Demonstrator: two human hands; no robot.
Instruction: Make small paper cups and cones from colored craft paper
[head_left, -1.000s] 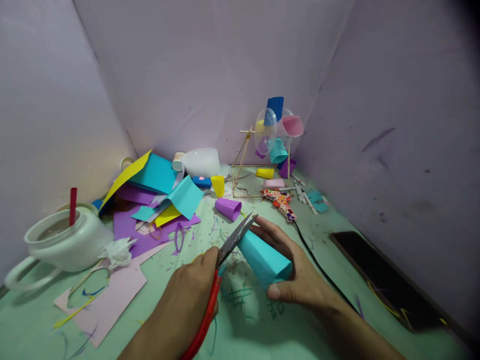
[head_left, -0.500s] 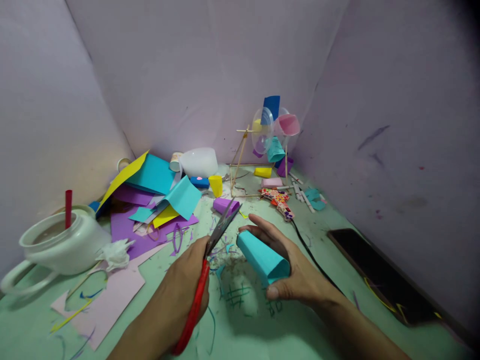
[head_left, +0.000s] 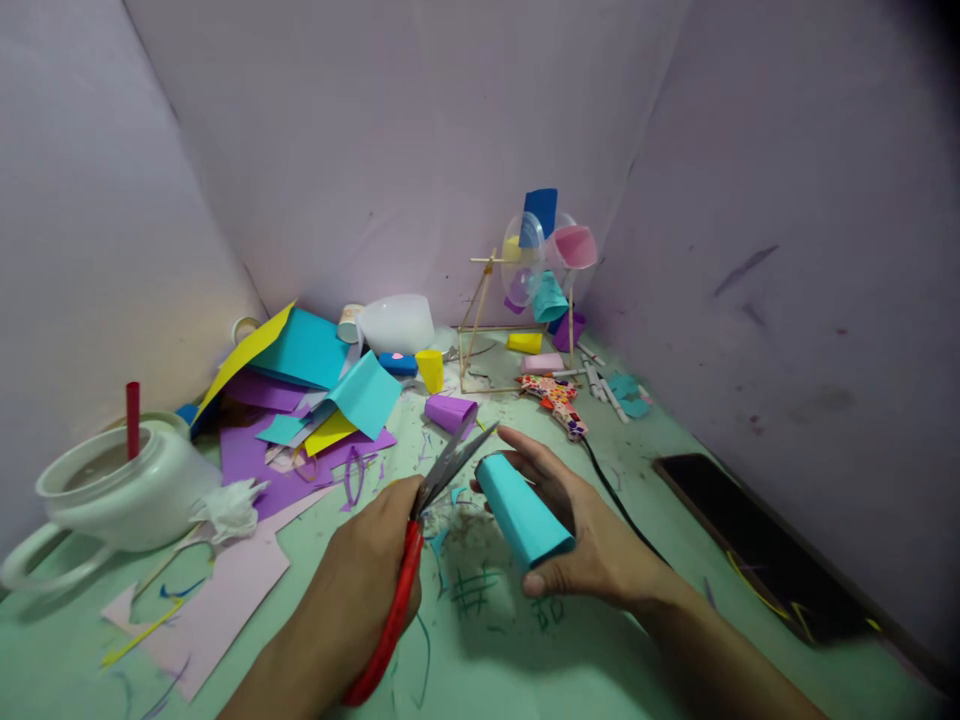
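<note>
My left hand grips a pair of scissors by its red handles, the blades slightly parted and pointing up toward the right. In my right hand is a turquoise paper cup, lying tilted between the thumb and fingers with its wider end toward me. The scissor tips are close to the cup's narrow end, apart from it. Just beyond the blades a purple paper cup lies on its side. Small paper scraps lie on the table below.
At left stand a white teapot and coloured paper sheets. A stick frame with a wheel of paper cups is at the back. A patterned glue gun and a phone lie at right.
The scissors have tilted a little to the right, their tips nearer my right hand. The turquoise cup has turned slightly and shifted a bit left, so its wide opening shows less.
</note>
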